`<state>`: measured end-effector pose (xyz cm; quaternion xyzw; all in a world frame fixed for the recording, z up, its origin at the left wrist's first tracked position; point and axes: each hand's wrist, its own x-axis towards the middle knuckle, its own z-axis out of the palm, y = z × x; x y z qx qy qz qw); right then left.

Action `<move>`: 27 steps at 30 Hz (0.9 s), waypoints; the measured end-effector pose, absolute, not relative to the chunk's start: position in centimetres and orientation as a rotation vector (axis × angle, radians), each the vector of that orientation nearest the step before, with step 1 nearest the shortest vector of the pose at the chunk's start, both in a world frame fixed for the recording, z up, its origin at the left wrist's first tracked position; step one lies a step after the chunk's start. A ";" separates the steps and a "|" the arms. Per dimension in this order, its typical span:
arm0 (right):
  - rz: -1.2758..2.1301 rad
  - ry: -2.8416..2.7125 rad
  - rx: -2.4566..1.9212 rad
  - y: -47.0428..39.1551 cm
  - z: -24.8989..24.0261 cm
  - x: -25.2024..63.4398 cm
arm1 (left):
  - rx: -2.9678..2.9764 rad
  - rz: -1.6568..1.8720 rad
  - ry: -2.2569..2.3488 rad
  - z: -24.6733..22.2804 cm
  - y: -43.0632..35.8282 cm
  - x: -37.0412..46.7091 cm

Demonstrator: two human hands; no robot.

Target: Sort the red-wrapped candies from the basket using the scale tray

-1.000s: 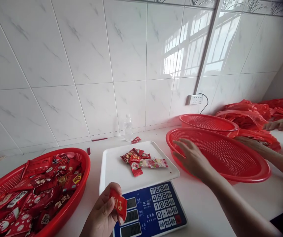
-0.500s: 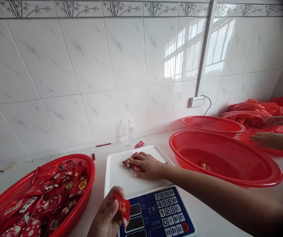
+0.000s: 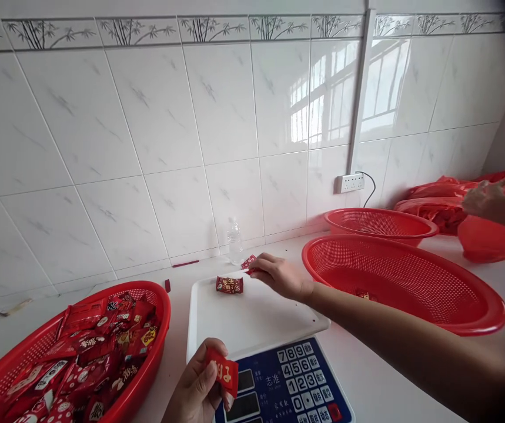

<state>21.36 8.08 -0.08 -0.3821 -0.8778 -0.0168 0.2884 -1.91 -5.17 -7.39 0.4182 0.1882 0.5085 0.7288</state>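
Note:
My left hand (image 3: 203,379) pinches a small red snack packet (image 3: 226,370) with gold characters, in front of the blue keypad panel (image 3: 287,382) of a weighing scale. Over the far right part of the scale's white tray (image 3: 221,320) is my right hand (image 3: 281,276), its fingers closed around a red packet that is mostly hidden; only a bit of red shows at the fingertips. One dark red snack packet (image 3: 230,285) with gold print lies on the tray, left of my right hand.
At left stands a red basket (image 3: 166,317) full of snack packets. Two red baskets (image 3: 494,311) stand at right. Behind the scale are a clear bottle (image 3: 234,241) and a dotted red wrapper (image 3: 248,261). Another person's hand (image 3: 494,202) handles a red bag (image 3: 488,238).
My right hand has lifted off the packets and moved right and back with a red one, leaving one on the tray. My left hand keeps its packet. The other person's hands have moved with a bag.

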 end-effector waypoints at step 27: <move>-0.010 -2.535 -1.468 8.7 1.0 22.6 | 0.952 1.074 0.519 -6.5 -5.8 -1.1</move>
